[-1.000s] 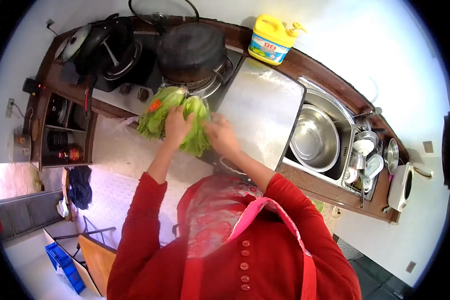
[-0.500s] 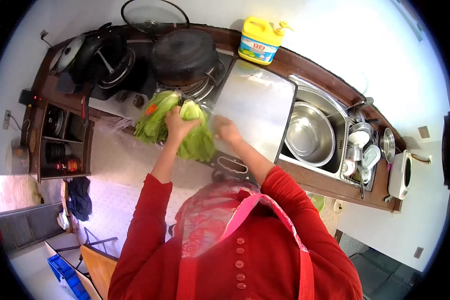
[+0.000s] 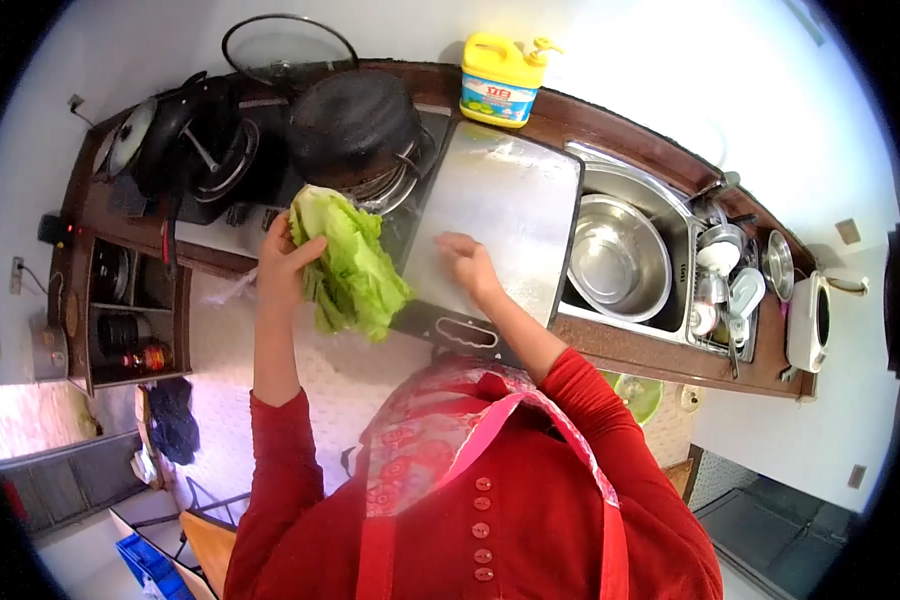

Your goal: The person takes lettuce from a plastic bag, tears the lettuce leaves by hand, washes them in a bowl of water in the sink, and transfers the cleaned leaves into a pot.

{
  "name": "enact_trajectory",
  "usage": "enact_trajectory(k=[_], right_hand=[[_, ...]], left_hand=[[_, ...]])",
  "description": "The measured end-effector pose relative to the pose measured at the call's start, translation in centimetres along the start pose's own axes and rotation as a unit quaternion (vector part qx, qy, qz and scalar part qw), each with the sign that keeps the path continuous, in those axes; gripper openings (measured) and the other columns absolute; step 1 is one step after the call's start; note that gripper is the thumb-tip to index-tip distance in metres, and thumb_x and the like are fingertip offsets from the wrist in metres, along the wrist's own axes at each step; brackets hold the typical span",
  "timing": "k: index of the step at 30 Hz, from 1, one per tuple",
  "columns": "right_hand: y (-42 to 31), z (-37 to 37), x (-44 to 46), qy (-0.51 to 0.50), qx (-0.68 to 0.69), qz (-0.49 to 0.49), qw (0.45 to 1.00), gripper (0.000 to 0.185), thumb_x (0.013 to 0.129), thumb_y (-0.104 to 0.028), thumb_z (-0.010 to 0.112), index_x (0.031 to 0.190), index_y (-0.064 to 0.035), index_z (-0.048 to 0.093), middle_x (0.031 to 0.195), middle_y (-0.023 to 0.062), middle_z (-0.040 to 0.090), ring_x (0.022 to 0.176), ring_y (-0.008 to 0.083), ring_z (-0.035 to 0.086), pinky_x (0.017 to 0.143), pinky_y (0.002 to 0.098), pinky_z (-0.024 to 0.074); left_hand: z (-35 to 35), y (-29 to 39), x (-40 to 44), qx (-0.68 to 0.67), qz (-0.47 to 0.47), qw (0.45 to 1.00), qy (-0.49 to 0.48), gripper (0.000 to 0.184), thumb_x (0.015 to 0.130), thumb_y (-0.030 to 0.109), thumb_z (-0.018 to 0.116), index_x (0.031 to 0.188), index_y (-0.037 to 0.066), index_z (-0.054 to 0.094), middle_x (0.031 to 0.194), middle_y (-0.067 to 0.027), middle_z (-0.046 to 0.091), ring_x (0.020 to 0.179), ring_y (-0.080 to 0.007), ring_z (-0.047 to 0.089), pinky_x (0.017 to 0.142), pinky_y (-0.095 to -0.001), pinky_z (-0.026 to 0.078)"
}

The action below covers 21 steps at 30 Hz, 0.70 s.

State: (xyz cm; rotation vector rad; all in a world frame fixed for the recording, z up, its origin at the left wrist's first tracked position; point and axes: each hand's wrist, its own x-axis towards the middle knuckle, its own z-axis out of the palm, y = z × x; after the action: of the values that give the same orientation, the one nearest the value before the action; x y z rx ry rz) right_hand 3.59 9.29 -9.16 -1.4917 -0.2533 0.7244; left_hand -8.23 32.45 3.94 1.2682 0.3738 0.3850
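Observation:
My left hand (image 3: 288,262) is closed on the pale base end of a head of green lettuce (image 3: 355,268), its leaves hanging toward the counter's front edge. The lettuce is held in front of the black pot, left of the metal cutting board (image 3: 510,190). Over the board's left part, my right hand (image 3: 467,268) is open, with fingers stretched toward the lettuce but apart from it. A bit of clear plastic (image 3: 232,290) shows beside my left wrist.
A blackened pot (image 3: 355,125) stands on the stove, with a black wok (image 3: 195,140) farther left. Behind the board is a yellow detergent jug (image 3: 500,85). The sink (image 3: 610,175) holds a steel basin (image 3: 620,262). Dishes (image 3: 720,275) fill a rack at right.
My left hand has moved left, lifting the lettuce and turning it. The second, orange-banded bunch is no longer visible. My right hand has shifted slightly right over the board, and its fingers have opened.

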Motion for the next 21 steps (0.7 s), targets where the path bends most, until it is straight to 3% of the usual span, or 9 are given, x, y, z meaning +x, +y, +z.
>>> enact_trajectory(k=[2, 5, 6, 9, 13, 14, 17, 18, 21], right_hand=[[-1.1, 0.4, -0.6, 0.059, -0.053, -0.113, 0.990, 0.035, 0.087, -0.018, 0.054, 0.118, -0.0030, 0.055, 0.112, 0.0074, 0.057, 0.097, 0.0187, 0.054, 0.071, 0.0317, 0.0458], [-7.1, 0.6, -3.4, 0.001, 0.084, -0.067, 0.994, 0.036, 0.088, -0.023, 0.054, 0.117, -0.0013, 0.055, 0.114, 0.0076, 0.057, 0.101, 0.0185, 0.053, 0.073, 0.0306, 0.0468], [-8.3, 0.4, -4.2, -0.017, 0.128, -0.059, 0.990, 0.036, 0.089, -0.023, 0.054, 0.117, -0.0015, 0.055, 0.115, 0.0076, 0.056, 0.101, 0.0181, 0.053, 0.073, 0.0302, 0.0472], [-10.2, -0.8, -6.5, -0.040, 0.207, -0.055, 0.976, 0.036, 0.089, -0.024, 0.054, 0.118, -0.0018, 0.055, 0.115, 0.0076, 0.056, 0.100, 0.0167, 0.054, 0.074, 0.0286, 0.0485], [-9.8, -3.8, -9.2, 0.022, 0.183, -0.079, 0.980, 0.034, 0.088, -0.019, 0.056, 0.118, -0.0019, 0.055, 0.107, 0.0077, 0.059, 0.093, 0.0147, 0.057, 0.072, 0.0263, 0.0491], [-9.6, -4.6, -9.9, 0.042, 0.177, -0.081, 0.980, 0.034, 0.087, -0.017, 0.057, 0.118, -0.0021, 0.055, 0.104, 0.0076, 0.060, 0.090, 0.0143, 0.057, 0.071, 0.0259, 0.0490], [-9.4, -6.8, -12.3, 0.094, 0.162, -0.117, 0.975, 0.033, 0.085, -0.012, 0.059, 0.117, -0.0031, 0.056, 0.094, 0.0064, 0.062, 0.084, 0.0124, 0.058, 0.069, 0.0252, 0.0487], [-9.4, -7.5, -13.1, 0.104, 0.171, -0.118, 0.973, 0.033, 0.084, -0.011, 0.060, 0.116, -0.0040, 0.057, 0.087, 0.0051, 0.061, 0.080, 0.0108, 0.056, 0.068, 0.0242, 0.0477], [-8.4, -10.0, -14.9, 0.112, 0.154, -0.139, 0.972, 0.033, 0.084, -0.016, 0.061, 0.113, -0.0004, 0.058, 0.101, 0.0030, 0.054, 0.085, 0.0096, 0.053, 0.069, 0.0230, 0.0467]], left_hand=[[0.5, 0.4, 0.1, -0.054, -0.007, 0.998, -0.033, 0.056, 0.070, 0.006, 0.066, 0.121, -0.002, 0.045, 0.108, -0.0135, 0.057, 0.099, -0.0247, 0.056, 0.088, -0.0337, 0.044], [2.7, -0.3, 0.1, -0.192, -0.074, 0.972, -0.112, 0.053, 0.076, 0.015, 0.062, 0.122, -0.002, 0.045, 0.109, -0.0143, 0.057, 0.098, -0.0258, 0.057, 0.087, -0.0355, 0.045], [4.1, -0.4, 0.0, -0.191, -0.077, 0.970, -0.128, 0.048, 0.083, 0.026, 0.055, 0.121, -0.002, 0.047, 0.108, -0.0139, 0.058, 0.094, -0.0248, 0.060, 0.083, -0.0366, 0.049], [8.4, -1.3, -1.0, -0.158, -0.113, 0.975, -0.111, 0.047, 0.088, 0.033, 0.049, 0.119, -0.002, 0.050, 0.106, -0.0133, 0.060, 0.091, -0.0227, 0.061, 0.079, -0.0369, 0.051], [14.6, -1.7, -1.5, -0.337, -0.278, 0.884, -0.164, 0.051, 0.091, 0.043, 0.040, 0.116, 0.000, 0.053, 0.101, -0.0145, 0.063, 0.081, -0.0233, 0.064, 0.069, -0.0359, 0.056], [16.0, -1.6, -2.0, -0.345, -0.266, 0.874, -0.217, 0.063, 0.089, 0.055, 0.037, 0.117, 0.001, 0.052, 0.104, -0.0145, 0.061, 0.084, -0.0242, 0.064, 0.070, -0.0374, 0.055], [17.0, -7.3, -0.2, -0.409, -0.341, 0.789, -0.305, 0.075, 0.083, 0.066, 0.036, 0.120, 0.002, 0.049, 0.114, -0.0183, 0.055, 0.098, -0.0387, 0.056, 0.079, -0.0497, 0.050], [18.7, -6.9, -0.8, -0.378, -0.327, 0.796, -0.341, 0.079, 0.080, 0.070, 0.036, 0.118, 0.002, 0.050, 0.111, -0.0165, 0.057, 0.096, -0.0337, 0.057, 0.078, -0.0462, 0.050], [21.7, -9.2, -1.5, -0.338, -0.345, 0.824, -0.297, 0.077, 0.081, 0.069, 0.035, 0.117, 0.002, 0.050, 0.108, -0.0149, 0.058, 0.093, -0.0286, 0.058, 0.077, -0.0413, 0.051]])
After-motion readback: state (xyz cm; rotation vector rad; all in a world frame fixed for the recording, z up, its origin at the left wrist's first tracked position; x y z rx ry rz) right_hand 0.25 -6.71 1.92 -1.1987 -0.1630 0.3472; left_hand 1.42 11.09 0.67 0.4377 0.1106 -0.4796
